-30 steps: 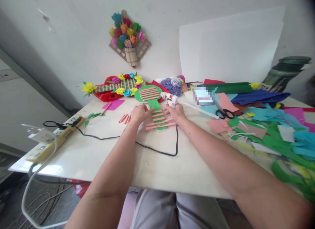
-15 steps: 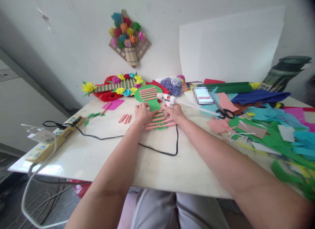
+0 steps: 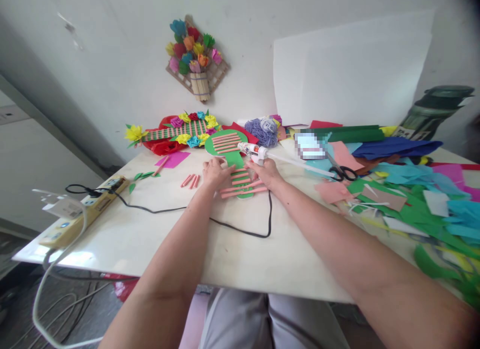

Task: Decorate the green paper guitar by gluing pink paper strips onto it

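A green guitar-shaped paper cutout (image 3: pixel 236 160) lies on the table, with pink rolled paper sticks (image 3: pixel 227 140) in rows across its round end. More pink sticks (image 3: pixel 243 190) cross its near part, some reaching past its edges. At the cutout's left edge, my left hand (image 3: pixel 217 173) rests palm down, its thumb stretched toward the sticks and apart from the fingers. My right hand (image 3: pixel 267 173) is wrapped round a white hot glue gun (image 3: pixel 256 151), which lies over the cutout's right side with a glue stick (image 3: pixel 300 162) out of its back. The nozzle's tip is hard to make out.
Several short pink sticks (image 3: pixel 190 181) lie to the left. A power strip (image 3: pixel 86 209) with a black cord (image 3: pixel 240 229) stands at the left edge. A flower-trimmed paper guitar (image 3: pixel 176 131), purple yarn (image 3: pixel 262 131), scissors (image 3: pixel 343 173) and coloured paper scraps (image 3: pixel 412 199) lie around.
My left hand has shifted very slightly left, and the near pink sticks with it. My right hand keeps its grip on the glue gun, almost still.
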The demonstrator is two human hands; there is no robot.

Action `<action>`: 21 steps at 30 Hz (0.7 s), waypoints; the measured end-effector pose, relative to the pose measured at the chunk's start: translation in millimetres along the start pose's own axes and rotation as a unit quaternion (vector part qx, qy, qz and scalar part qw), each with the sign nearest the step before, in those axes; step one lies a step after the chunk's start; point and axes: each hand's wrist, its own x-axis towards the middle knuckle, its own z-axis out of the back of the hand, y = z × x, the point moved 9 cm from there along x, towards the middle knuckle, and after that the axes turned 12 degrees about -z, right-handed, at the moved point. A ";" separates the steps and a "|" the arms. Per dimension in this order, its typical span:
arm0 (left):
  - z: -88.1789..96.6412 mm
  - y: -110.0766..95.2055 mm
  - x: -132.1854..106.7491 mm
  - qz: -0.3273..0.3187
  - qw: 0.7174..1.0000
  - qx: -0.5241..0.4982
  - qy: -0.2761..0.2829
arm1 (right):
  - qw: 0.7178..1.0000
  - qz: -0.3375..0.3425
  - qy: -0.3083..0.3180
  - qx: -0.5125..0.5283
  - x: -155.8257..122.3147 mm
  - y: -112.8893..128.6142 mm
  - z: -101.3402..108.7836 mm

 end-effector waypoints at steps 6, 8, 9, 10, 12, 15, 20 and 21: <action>-0.9 -2.2 -0.3 0.000 1.000 0.023 0.005 | 1.000 -0.006 0.006 -0.028 5.1 -6.8 -2.6; -1.5 -1.5 0.0 0.003 0.999 0.031 0.007 | 0.999 -0.017 0.007 -0.037 8.1 -11.5 -3.6; -2.0 -1.2 0.1 0.004 0.999 0.034 0.008 | 0.999 -0.021 0.006 -0.041 9.4 -13.4 -3.8; -2.5 -1.1 0.1 0.004 0.999 0.037 0.009 | 0.999 -0.023 0.005 -0.045 10.3 -14.6 -3.9; -3.6 -1.5 -0.4 0.004 0.999 0.038 0.008 | 0.999 -0.024 0.003 -0.048 10.9 -15.2 -3.7; -3.0 -3.0 -1.3 0.002 0.999 0.032 0.001 | 0.999 -0.016 0.001 -0.045 8.5 -11.3 -2.6; 22.9 8.9 2.9 0.016 0.998 -0.001 -0.059 | 0.999 -0.018 -0.020 0.024 3.3 -5.4 4.9; 30.4 15.3 4.7 0.019 0.997 -0.017 -0.069 | 0.999 -0.018 -0.023 0.044 3.0 -5.4 6.2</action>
